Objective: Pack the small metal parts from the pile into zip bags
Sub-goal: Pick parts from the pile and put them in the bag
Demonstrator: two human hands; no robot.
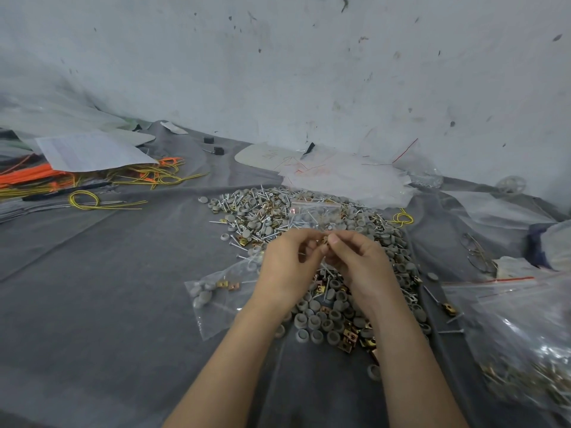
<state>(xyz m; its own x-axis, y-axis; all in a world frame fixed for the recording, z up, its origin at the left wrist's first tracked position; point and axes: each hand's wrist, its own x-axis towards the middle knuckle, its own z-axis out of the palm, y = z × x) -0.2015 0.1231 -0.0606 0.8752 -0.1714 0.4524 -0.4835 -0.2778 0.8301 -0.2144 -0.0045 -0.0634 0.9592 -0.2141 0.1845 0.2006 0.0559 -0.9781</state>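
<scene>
Both hands meet above the near half of the pile (262,211), a loose heap of screws, grey caps and brass clips spread across the middle of the grey cloth (108,304). The left hand (287,261) and the right hand (358,261) have their fingers curled, and the fingertips of both pinch 1 small brass clip (324,240) between them, held just over the heap. I cannot tell whether either palm hides more parts.

A clear zip bag (216,304) lies flat on the cloth just left of the pile, partly under the left wrist, with a few grey caps and brass clips inside. A second clear bag (318,214) rests on top of the pile's far side. Beyond it, against the wall (309,72), sits a stack of flat bags (346,177) with red seal lines. At the cloth's right edge, large bags (519,335) bulge with packed parts. Toward the far left corner lie orange and yellow wires (92,180), partly under a sheet of paper (92,152).
</scene>
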